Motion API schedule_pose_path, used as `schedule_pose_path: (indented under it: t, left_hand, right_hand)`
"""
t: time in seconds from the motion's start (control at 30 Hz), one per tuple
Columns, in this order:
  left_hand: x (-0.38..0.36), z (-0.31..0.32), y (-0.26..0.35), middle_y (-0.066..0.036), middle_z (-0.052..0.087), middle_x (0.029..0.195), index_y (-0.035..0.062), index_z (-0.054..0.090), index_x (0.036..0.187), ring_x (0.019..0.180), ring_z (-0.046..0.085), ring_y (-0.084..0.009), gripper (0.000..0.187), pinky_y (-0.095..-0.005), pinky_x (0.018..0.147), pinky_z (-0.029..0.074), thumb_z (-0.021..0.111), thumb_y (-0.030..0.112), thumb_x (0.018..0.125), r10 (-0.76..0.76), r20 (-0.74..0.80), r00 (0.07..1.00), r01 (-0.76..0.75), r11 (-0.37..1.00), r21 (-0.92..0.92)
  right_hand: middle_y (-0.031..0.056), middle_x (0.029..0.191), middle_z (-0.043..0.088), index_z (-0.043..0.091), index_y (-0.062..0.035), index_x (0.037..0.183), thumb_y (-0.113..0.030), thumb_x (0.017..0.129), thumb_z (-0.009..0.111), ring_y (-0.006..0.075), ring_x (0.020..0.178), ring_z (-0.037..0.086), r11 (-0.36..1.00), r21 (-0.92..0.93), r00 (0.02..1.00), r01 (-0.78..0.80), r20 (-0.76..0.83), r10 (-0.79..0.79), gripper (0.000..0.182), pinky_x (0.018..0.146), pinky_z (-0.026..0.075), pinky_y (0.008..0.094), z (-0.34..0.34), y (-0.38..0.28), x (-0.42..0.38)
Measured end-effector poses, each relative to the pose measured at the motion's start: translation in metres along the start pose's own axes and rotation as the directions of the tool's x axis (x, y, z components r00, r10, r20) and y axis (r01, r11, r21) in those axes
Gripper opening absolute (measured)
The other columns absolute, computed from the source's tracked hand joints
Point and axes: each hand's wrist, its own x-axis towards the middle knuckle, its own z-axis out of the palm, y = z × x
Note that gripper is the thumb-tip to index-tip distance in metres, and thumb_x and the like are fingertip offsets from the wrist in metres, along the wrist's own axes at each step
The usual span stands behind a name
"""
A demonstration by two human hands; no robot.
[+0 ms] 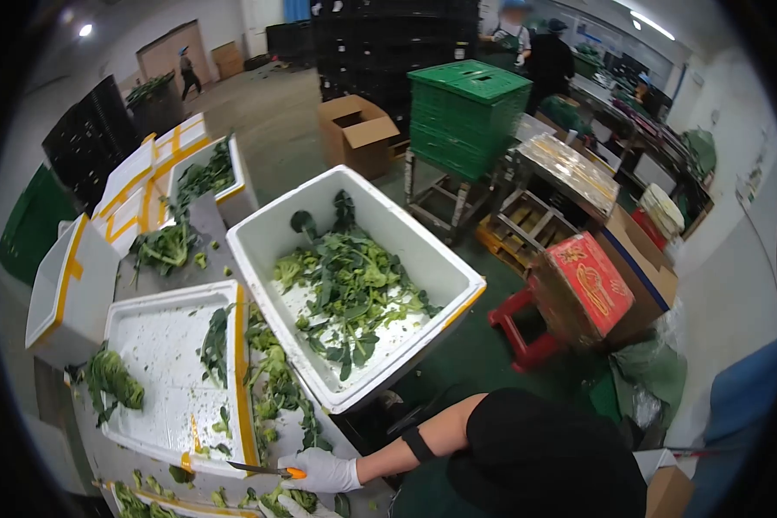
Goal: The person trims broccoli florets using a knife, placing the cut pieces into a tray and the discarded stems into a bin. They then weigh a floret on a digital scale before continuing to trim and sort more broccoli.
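My right hand (324, 470), in a white glove, is closed round the orange handle of a knife (263, 469). The blade points left over the near edge of a white foam tray (173, 345). Just below it, at the bottom edge of the view, are a few gloved fingers of my left hand (298, 508). They lie beside a green broccoli piece (274, 499); most of that hand is cut off, so its grip is hidden. Broccoli leaves and trimmings (272, 380) are strewn on the table beside the tray.
A large white foam box (470, 289) holds broccoli leaves and stems. More foam boxes (69, 285) and a broccoli head (164, 246) are at left. Beyond are a green crate (466, 121), cardboard box (354, 129), red stool (522, 328) and red carton (587, 285). Other people stand farther back.
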Motion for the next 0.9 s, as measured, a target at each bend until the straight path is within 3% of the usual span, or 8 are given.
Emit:
schedule_pose_path:
  t: [0.13,0.27,0.37,0.47,0.6,0.7,0.8,0.9]
  left_hand:
    - [0.013,-0.013,-0.026,-0.027,0.032,0.142,0.0038,0.045,0.136,0.130,0.038,-0.0387,0.059,-0.0470,0.108,0.035,0.070,0.012,0.082,0.030,0.121,0.992,-0.033,0.999,0.023]
    - [0.054,-0.055,-0.075,-0.038,0.018,0.147,0.0033,0.047,0.135,0.135,0.030,-0.0501,0.074,-0.0528,0.112,0.030,0.083,0.009,0.070,0.157,0.315,0.936,-0.213,0.965,0.152]
    - [0.059,-0.055,-0.071,-0.028,0.035,0.138,0.0042,0.046,0.135,0.129,0.038,-0.0397,0.061,-0.0481,0.108,0.035,0.072,0.012,0.080,-0.053,0.328,0.943,0.094,0.990,-0.108]
    - [0.060,-0.063,-0.064,-0.018,0.052,0.130,0.0051,0.046,0.135,0.124,0.047,-0.0294,0.048,-0.0434,0.104,0.040,0.061,0.015,0.091,-0.249,0.366,0.897,0.381,0.854,-0.354]
    - [0.018,-0.007,0.005,-0.014,0.055,0.130,0.0105,0.045,0.140,0.124,0.047,-0.0296,0.052,-0.0466,0.107,0.036,0.063,0.025,0.093,-0.167,0.315,0.934,0.191,0.981,-0.046]
    - [0.026,0.002,-0.001,-0.016,0.045,0.138,0.0076,0.033,0.147,0.124,0.048,-0.0294,0.058,-0.0410,0.100,0.044,0.052,0.002,0.092,-0.080,0.302,0.950,0.079,0.997,0.018]
    - [0.038,-0.014,-0.014,-0.014,0.044,0.139,0.0006,0.037,0.141,0.125,0.046,-0.0232,0.056,-0.0355,0.105,0.040,0.054,-0.006,0.088,0.132,0.297,0.946,-0.208,0.947,0.243]
    - [0.032,-0.020,-0.009,-0.011,0.044,0.139,0.0030,0.036,0.143,0.123,0.049,-0.0197,0.058,-0.0308,0.100,0.044,0.055,-0.009,0.089,0.009,0.284,0.959,-0.014,1.000,0.019]
  right_hand:
    - [0.0216,0.082,0.059,0.056,-0.0017,0.102,-0.033,0.087,0.065,0.0427,0.079,0.058,0.997,-0.045,0.998,-0.066,-0.025,0.065,0.036,0.070,0.047,0.0437,-0.007,0.006,0.002]
    - [0.0148,0.075,0.063,0.057,0.0012,0.099,-0.026,0.088,0.063,0.0250,0.057,0.062,0.910,0.294,0.955,-0.292,0.034,0.296,0.029,0.057,0.050,0.0374,-0.023,-0.012,0.004]
    - [0.0018,0.066,0.059,0.056,-0.0034,0.091,-0.025,0.092,0.061,0.0086,0.048,0.055,0.637,0.694,0.882,-0.335,-0.005,0.470,0.022,0.044,0.042,0.0252,-0.029,0.024,0.031]
    - [0.0021,0.068,0.059,0.054,-0.0057,0.084,-0.032,0.094,0.061,0.0089,0.050,0.054,0.427,0.773,0.808,-0.469,0.181,0.561,0.029,0.044,0.040,0.0231,-0.078,0.010,0.046]
    - [0.0021,0.080,0.064,0.062,-0.0034,0.105,-0.040,0.094,0.062,0.0084,0.059,0.058,0.846,0.296,0.892,-0.443,0.242,0.382,0.038,0.053,0.045,0.0224,-0.062,-0.009,0.024]
    - [-0.0037,0.086,0.065,0.063,-0.0099,0.113,-0.037,0.092,0.064,0.0035,0.067,0.060,0.582,0.461,0.737,-0.669,0.511,0.443,0.034,0.053,0.042,0.0205,-0.055,-0.022,0.005]
    - [-0.0003,0.083,0.065,0.061,-0.0080,0.101,-0.025,0.090,0.068,0.0050,0.064,0.061,0.499,0.507,0.711,-0.703,0.488,0.506,0.021,0.048,0.039,0.0180,-0.048,-0.029,0.005]
    - [0.0017,0.087,0.065,0.060,-0.0041,0.113,-0.018,0.090,0.069,0.0069,0.069,0.063,0.429,0.532,0.682,-0.730,0.530,0.504,0.029,0.048,0.039,0.0186,-0.044,-0.026,0.005]
